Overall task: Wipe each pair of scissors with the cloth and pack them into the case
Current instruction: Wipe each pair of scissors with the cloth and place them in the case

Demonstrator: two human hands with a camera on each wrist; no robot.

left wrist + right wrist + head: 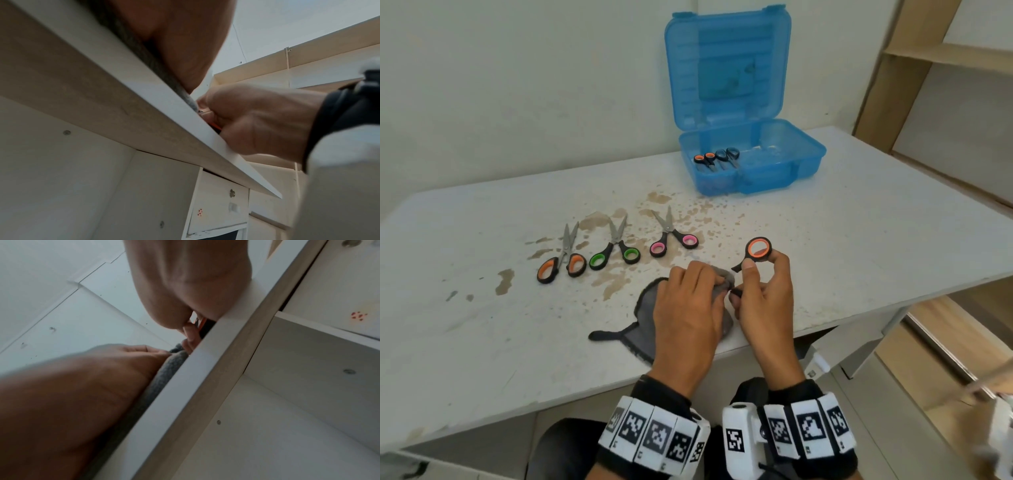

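Note:
My right hand (760, 284) grips the handles of an orange-and-black pair of scissors (756, 251); its blades are hidden inside the grey cloth (647, 301). My left hand (695, 294) pinches the cloth around those blades near the table's front edge. Three more pairs lie in a row on the table: orange (561, 262), green (614, 251) and pink (673, 236). The open blue case (753, 164) stands at the back with two pairs (717, 158) in its left compartment. Both wrist views look up from under the table edge at the hands and cloth (164, 374).
The white table (482, 325) has brown stains around the scissors row. A wooden shelf unit (945, 85) rises at the right. Drawers (218, 203) sit beneath the tabletop. The wall stands close behind the case.

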